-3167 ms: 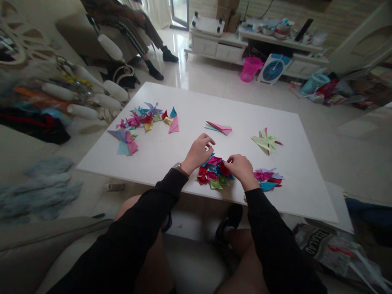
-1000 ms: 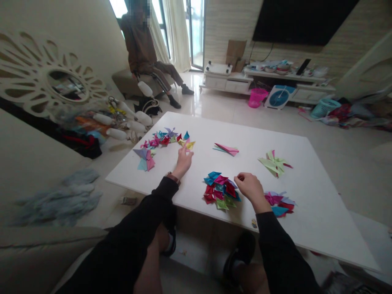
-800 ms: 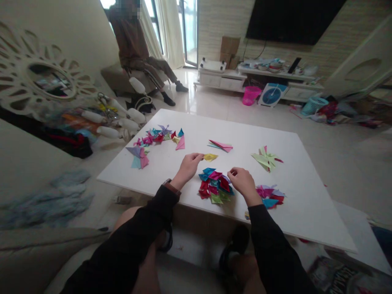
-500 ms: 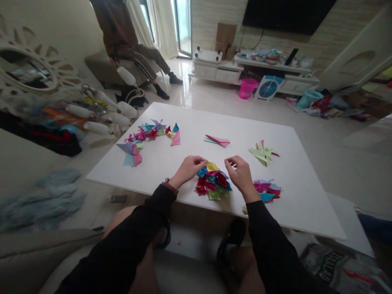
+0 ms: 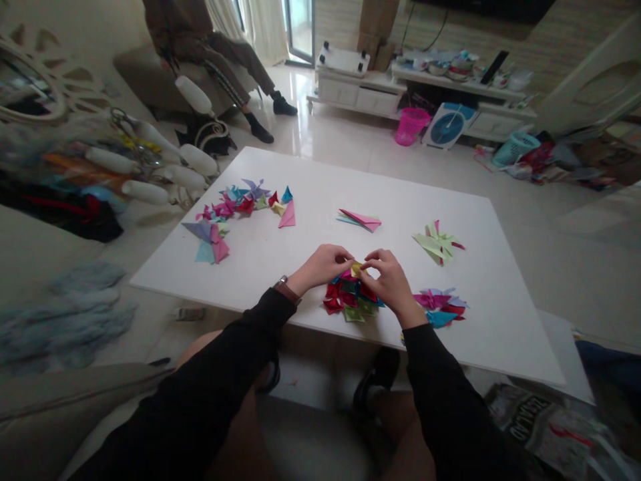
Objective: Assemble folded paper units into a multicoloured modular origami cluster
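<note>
A small yellow folded paper piece (image 5: 356, 268) sits between my two hands at the far side of a colourful cluster of folded paper pieces (image 5: 354, 312). My left hand (image 5: 324, 266) pinches the yellow piece from the left, its fingertips partly covering it. From the right, thumb and finger of my right hand (image 5: 391, 282) are closed on the same piece. Red, blue, magenta and green folded pieces make up the cluster, which lies near the table's front edge; its far side is partly hidden by the fingers.
The white table (image 5: 431, 354) bears other folded papers: a long mixed group (image 5: 245, 204) at left, a flat pink stack (image 5: 361, 220), a pale green pile (image 5: 439, 242) and a magenta-blue pile (image 5: 441, 307) at right. A seated person (image 5: 220, 53) is beyond the table.
My left hand took the yellow paper piece from the left group and carried it right to the cluster. My right hand has moved in and closed on it too.
</note>
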`<act>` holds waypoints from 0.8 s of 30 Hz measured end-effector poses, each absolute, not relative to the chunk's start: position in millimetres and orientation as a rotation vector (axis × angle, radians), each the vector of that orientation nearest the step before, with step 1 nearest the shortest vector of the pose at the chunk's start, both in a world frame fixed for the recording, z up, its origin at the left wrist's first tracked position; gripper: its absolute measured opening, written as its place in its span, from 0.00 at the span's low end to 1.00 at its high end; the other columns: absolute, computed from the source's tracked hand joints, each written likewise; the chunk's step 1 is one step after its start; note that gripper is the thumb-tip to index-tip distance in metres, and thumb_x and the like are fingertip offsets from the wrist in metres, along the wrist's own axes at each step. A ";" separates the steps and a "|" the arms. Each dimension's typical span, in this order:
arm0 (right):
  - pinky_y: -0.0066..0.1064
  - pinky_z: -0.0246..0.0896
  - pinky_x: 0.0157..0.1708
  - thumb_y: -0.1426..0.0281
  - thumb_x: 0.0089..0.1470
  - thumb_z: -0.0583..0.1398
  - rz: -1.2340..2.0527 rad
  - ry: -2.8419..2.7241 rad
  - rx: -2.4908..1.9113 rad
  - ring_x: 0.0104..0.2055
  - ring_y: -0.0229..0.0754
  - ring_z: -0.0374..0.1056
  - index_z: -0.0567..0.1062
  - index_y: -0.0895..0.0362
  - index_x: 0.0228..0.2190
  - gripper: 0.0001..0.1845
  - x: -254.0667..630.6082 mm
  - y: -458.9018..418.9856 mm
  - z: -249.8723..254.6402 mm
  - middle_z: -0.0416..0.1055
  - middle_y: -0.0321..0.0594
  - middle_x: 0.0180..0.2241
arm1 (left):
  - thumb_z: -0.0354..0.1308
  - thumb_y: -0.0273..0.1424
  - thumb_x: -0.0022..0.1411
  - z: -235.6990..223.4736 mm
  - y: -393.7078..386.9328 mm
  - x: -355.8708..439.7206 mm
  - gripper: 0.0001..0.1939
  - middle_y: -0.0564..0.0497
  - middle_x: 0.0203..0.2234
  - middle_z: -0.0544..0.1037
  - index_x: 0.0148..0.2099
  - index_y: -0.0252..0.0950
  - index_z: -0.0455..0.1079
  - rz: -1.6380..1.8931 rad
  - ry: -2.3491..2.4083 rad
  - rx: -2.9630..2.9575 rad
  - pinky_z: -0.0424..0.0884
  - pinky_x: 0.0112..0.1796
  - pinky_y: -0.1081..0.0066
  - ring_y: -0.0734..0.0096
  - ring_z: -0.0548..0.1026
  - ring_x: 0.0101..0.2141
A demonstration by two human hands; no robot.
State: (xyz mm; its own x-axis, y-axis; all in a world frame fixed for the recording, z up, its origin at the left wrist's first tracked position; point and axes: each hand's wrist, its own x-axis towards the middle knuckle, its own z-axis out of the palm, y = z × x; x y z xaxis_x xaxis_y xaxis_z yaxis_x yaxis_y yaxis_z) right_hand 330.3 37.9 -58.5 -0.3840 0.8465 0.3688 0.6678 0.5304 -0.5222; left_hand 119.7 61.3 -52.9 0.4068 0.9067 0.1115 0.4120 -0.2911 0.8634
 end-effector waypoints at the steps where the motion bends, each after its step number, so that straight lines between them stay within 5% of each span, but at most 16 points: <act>1: 0.44 0.66 0.44 0.71 0.56 0.66 0.380 -2.170 -1.219 0.43 0.49 0.68 0.79 0.53 0.28 0.04 328.9 37.8 -58.9 0.73 0.44 0.37 | 0.61 0.31 0.62 -52.1 60.7 118.8 0.10 0.46 0.33 0.84 0.41 0.32 0.82 0.797 1.128 1.881 0.73 0.37 0.73 0.70 0.79 0.33; 24: 0.37 0.65 0.40 0.75 0.56 0.63 0.548 -2.215 -1.187 0.40 0.45 0.70 0.79 0.54 0.29 0.06 307.5 27.9 -58.0 0.72 0.42 0.38 | 0.63 0.22 0.52 -56.2 54.3 115.6 0.07 0.49 0.34 0.77 0.35 0.33 0.78 0.618 1.044 2.178 0.69 0.37 0.72 0.70 0.75 0.34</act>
